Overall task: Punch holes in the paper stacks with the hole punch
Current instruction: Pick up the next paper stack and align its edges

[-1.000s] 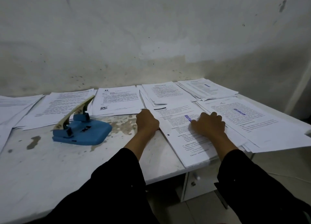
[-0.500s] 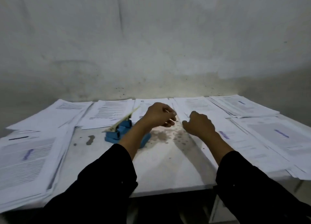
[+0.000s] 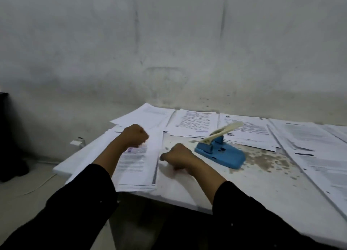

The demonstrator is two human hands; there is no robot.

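The blue hole punch (image 3: pixel 221 154) stands on the white table (image 3: pixel 262 186) with its pale lever raised, and nothing lies under it. A printed paper stack (image 3: pixel 137 163) lies at the table's left end. My left hand (image 3: pixel 134 135) hovers over the top of that stack with its fingers curled and holds nothing. My right hand (image 3: pixel 177 156) rests on the bare tabletop between the stack and the punch. Its fingers are curled and its thumb points at the stack's right edge. Whether the thumb touches the paper cannot be told.
More printed stacks line the back (image 3: pixel 193 124) and the right side (image 3: pixel 309 156) of the table. A grey wall stands close behind. Left of the table are the floor, a small white fitting (image 3: pixel 77 142) and a dark object (image 3: pixel 7 137).
My view has swung left. Both hands left the right-hand stack, crossed the table past the punch, and now sit at the left-end stack.
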